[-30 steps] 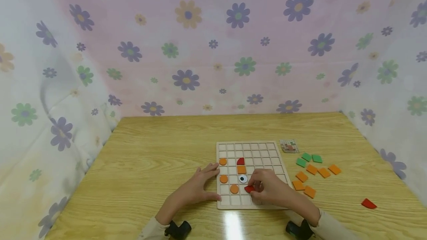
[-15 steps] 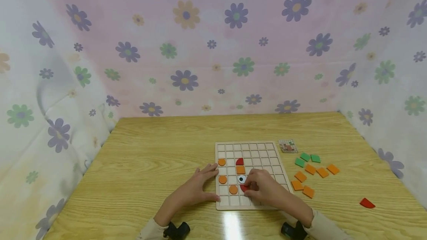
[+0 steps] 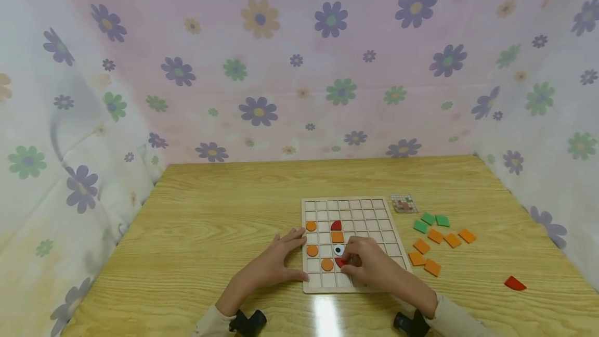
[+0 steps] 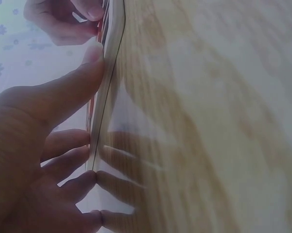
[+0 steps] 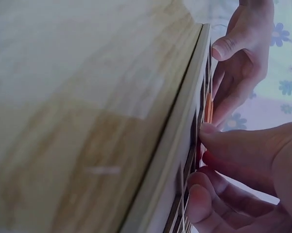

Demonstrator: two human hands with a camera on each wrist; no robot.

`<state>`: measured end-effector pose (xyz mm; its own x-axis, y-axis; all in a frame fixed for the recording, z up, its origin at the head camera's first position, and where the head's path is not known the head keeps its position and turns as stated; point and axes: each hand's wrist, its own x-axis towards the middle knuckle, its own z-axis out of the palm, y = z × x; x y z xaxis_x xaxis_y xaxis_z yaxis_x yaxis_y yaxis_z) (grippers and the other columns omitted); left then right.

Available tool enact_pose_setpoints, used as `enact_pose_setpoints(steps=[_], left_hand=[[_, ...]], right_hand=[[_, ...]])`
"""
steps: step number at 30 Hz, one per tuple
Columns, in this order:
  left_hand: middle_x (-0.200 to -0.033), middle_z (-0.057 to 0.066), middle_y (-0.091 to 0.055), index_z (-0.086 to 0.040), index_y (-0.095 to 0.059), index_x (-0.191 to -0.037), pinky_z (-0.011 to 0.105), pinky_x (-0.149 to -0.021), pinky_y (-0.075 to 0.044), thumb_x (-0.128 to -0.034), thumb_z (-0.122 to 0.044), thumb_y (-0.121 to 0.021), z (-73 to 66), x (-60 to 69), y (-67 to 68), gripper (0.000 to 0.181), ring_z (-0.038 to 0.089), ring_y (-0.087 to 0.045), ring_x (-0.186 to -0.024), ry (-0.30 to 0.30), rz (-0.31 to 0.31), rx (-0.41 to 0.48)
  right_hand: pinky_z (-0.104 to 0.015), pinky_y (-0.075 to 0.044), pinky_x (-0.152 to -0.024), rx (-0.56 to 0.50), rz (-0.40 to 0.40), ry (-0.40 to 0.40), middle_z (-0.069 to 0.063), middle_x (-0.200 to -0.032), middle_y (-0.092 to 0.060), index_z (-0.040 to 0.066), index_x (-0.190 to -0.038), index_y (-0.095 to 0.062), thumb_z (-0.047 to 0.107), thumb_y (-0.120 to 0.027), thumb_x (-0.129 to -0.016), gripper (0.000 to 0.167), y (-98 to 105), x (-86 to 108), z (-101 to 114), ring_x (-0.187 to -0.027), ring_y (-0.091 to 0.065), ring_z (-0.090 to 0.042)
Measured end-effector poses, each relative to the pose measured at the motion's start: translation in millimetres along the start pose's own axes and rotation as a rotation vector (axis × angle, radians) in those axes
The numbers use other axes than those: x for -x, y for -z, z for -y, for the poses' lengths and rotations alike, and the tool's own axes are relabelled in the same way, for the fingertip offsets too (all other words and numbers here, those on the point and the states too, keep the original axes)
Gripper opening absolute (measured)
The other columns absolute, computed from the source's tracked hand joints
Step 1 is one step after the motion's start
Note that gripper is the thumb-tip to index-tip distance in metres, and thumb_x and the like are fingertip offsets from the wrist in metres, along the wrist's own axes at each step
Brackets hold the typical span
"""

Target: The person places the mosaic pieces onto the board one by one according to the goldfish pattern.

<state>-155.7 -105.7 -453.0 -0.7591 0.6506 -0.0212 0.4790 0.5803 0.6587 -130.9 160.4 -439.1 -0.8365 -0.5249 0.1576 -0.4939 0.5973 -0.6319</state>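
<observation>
A wooden grid board (image 3: 357, 215) lies on the table. In the head view my right hand (image 3: 374, 263) pinches a red quarter-circle tile (image 3: 339, 262) low against a cell just below a round eye tile (image 3: 338, 250); the fingers partly hide it. Above the eye sit an orange square tile (image 3: 337, 236) and another red rounded tile (image 3: 336, 225). To the left are three orange discs (image 3: 327, 264). My left hand (image 3: 276, 261) rests at the board's left edge, fingers spread and thumb touching the rim. In the left wrist view, the left thumb (image 4: 93, 53) lies on that edge.
Right of the board lie several loose orange square tiles (image 3: 452, 241), three green tiles (image 3: 428, 218) and a red tile (image 3: 515, 283). A small pattern card (image 3: 404, 204) sits by the board's upper right corner. Floral cloth (image 3: 299, 66) surrounds the table.
My right hand has moved slightly left with the red tile, bringing it into the cell under the eye tile. The left hand stays at the board's edge.
</observation>
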Motion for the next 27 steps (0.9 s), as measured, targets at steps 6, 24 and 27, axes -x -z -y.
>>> enact_pose_setpoints(steps=[6, 24, 27], left_hand=[[-0.154, 0.005, -0.026, -0.004, -0.044, -0.141, 0.054, -0.113, -0.006, -0.0777, -0.041, -0.076, 0.7, -0.9, 0.2, 0.081, 0.027, -0.017, -0.142, -0.006, 0.003, -0.009], [-0.153, 0.007, -0.028, -0.002, -0.044, -0.14, 0.055, -0.113, -0.007, -0.0768, -0.041, -0.076, 0.1, 0.1, 0.5, 0.081, 0.028, -0.019, -0.142, -0.014, -0.001, -0.011], [-0.153, 0.007, -0.028, -0.003, -0.045, -0.14, 0.054, -0.113, -0.007, -0.0767, -0.042, -0.076, 0.0, 0.2, 0.0, 0.081, 0.027, -0.019, -0.142, -0.01, 0.0, -0.018]], right_hand=[[-0.018, -0.041, -0.049, 0.015, 0.04, -0.004, 0.007, -0.074, -0.054, 0.009, -0.08, -0.07, 0.009, -0.078, -0.078, 0.008, 2, -1.2, -3, -0.06, -0.045, -0.005], [-0.023, -0.045, -0.055, 0.031, -0.058, 0.051, 0.004, -0.087, -0.056, 0.012, -0.087, -0.068, 0.006, -0.074, -0.081, 0.011, 45, 35.0, -22, -0.069, -0.049, -0.009], [-0.023, -0.045, -0.055, 0.048, -0.066, 0.041, 0.002, -0.09, -0.055, 0.013, -0.089, -0.066, 0.008, -0.074, -0.081, 0.012, 56, 45.4, -27, -0.071, -0.048, -0.01]])
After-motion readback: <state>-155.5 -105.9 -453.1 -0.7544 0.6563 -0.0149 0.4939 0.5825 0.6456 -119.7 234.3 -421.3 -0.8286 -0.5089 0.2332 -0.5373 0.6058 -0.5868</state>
